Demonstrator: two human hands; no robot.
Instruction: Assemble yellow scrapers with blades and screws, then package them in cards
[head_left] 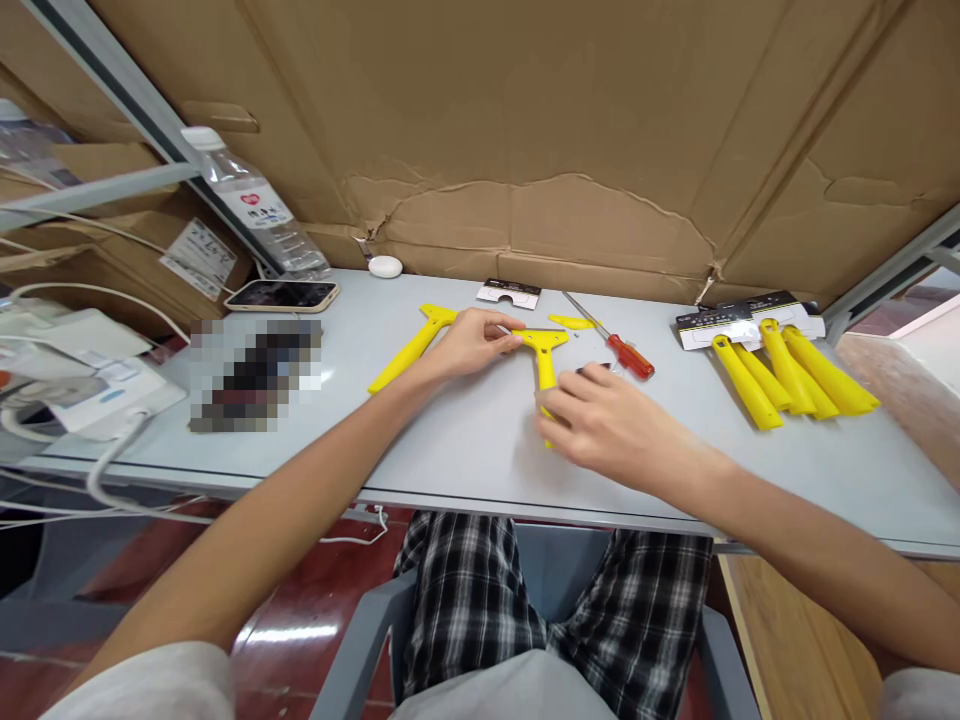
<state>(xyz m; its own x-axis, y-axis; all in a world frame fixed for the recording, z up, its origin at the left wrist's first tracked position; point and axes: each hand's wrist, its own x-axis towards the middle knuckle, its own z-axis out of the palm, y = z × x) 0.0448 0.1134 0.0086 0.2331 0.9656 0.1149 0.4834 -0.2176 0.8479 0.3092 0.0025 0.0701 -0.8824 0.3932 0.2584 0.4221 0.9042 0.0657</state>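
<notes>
Near the middle of the grey table (450, 440), a yellow scraper (545, 362) is held between both hands. The fingers of my left hand (478, 343) pinch the left end of its wide head. My right hand (600, 415) is closed round the lower part of its handle, which it partly hides. A second yellow scraper (411, 352) lies to the left, partly behind my left hand. Beyond my right hand lie a screwdriver (630, 356) with a red handle and a small yellow piece (571, 322).
Several yellow handles (795, 375) with black-and-white cards lie at the right. A card (508, 293) and a white oval object (385, 267) are at the back. Leftward are a phone (283, 295), a bottle (259, 210), white cables and a blurred dark item (257, 377). Cardboard (525, 120) stands behind.
</notes>
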